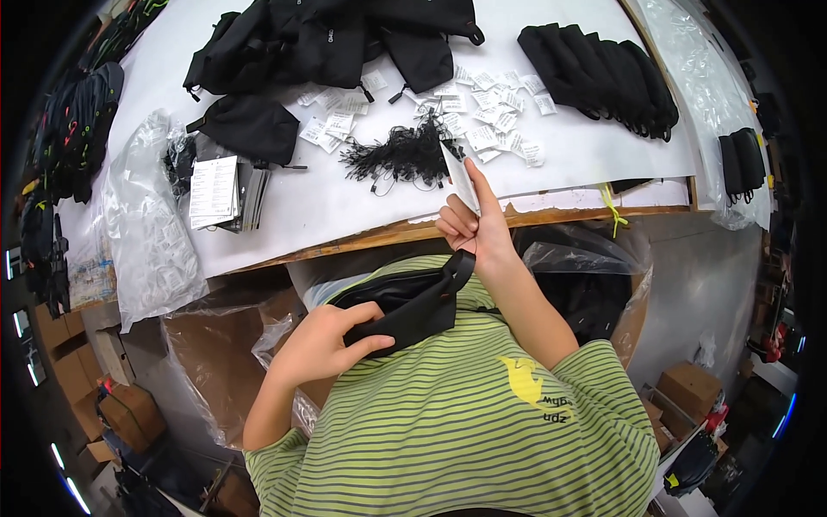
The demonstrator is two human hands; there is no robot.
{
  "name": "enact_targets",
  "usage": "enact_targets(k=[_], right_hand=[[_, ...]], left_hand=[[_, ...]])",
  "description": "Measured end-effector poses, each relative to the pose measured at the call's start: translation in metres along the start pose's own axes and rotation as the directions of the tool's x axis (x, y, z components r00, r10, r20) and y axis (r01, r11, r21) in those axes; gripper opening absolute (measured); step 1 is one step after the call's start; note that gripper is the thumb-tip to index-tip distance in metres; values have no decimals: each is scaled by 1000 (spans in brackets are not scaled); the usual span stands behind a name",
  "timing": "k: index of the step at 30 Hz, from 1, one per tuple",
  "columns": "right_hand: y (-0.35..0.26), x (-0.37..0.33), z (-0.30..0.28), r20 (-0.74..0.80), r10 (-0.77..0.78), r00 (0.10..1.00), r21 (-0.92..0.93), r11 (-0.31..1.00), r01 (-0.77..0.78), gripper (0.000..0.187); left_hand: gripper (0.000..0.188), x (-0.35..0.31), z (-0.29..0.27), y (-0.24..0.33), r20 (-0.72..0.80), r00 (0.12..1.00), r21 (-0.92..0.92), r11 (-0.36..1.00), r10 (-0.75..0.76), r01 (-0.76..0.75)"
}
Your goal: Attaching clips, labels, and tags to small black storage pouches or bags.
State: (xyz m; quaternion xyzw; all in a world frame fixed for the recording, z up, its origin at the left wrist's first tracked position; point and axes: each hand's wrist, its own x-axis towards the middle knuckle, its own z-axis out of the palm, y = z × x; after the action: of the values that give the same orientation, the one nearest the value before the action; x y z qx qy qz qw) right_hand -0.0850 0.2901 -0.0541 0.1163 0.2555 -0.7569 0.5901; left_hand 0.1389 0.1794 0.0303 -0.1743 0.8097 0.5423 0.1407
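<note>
My left hand (329, 338) grips the near left edge of a black fabric pouch (422, 314), thumb outside and fingers at its opening. The pouch is held close to my striped shirt, its mouth partly open and a strap loop at its right end. Above that loop, my right hand (478, 226) pinches a white printed tag (460, 178) between thumb and fingers, upright and tilted. Just beyond the tag, a tangled heap of black tag strings (398, 153) lies on the white table (323, 207). Loose white labels (484, 116) are scattered behind the strings.
A stack of printed cards (214, 191) sits left of the strings, near a black pouch (245, 129) and a clear plastic bag (155, 224). Black bags (319, 43) pile up at the back; folded black pouches (599, 77) lie at right. Plastic-lined cartons (233, 353) stand below the table edge.
</note>
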Motion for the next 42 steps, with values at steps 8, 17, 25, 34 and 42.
enact_targets(k=[8, 17, 25, 34, 42], right_hand=[[-28, 1, 33, 7, -698, 716, -613, 563, 555, 28], [-18, -32, 50, 355, 11, 935, -856, -398, 330, 28], [-21, -48, 35, 350, 223, 910, -800, -433, 414, 27], [-23, -55, 28, 540, 170, 824, -639, -555, 533, 22], [-43, -43, 39, 677, 110, 728, -460, -709, 534, 18]], left_hand=[[22, 13, -16, 14, -110, 982, 328, 938, 155, -111], [17, 50, -3, 8, -239, 768, 752, 614, 595, -242], [17, 67, -23, -11, 21, 940, 270, 904, 340, -332], [24, 198, -85, -111, -834, 464, 432, 876, 298, 214], [13, 122, -68, -4, -764, 565, 11, 882, 311, -471]])
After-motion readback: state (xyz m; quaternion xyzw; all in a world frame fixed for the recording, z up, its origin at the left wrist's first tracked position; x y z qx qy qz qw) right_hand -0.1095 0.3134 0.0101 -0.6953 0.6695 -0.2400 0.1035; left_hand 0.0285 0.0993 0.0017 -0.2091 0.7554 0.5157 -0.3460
